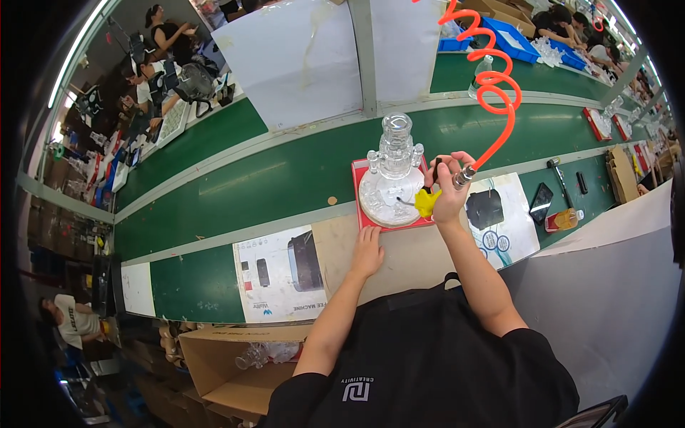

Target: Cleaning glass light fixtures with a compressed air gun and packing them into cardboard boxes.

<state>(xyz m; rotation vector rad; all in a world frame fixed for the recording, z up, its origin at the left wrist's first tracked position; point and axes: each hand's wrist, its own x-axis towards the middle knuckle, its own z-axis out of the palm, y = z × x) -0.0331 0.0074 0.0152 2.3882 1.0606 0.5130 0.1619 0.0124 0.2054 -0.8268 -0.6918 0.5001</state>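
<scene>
My right hand (448, 187) is wrapped round an air blow gun with a yellow part (427, 203) and a thin dark nozzle. A coiled orange hose (505, 118) joins it at a metal fitting. The nozzle points left over a round white disc (378, 209) lying on a red tray (359, 171). On the disc stands a clear tiered glass vessel (397, 146) with small knobs at its sides. My left hand (367, 251) lies open with its fingertips at the tray's front edge, holding nothing.
Printed cardboard sheets (282, 274) cover parts of the green bench. On the right are a phone (541, 202), a dark-handled tool (560, 178) and an amber bottle (564, 220). Below the bench, an open carton (221, 364) holds clear glassware. Other people work farther off.
</scene>
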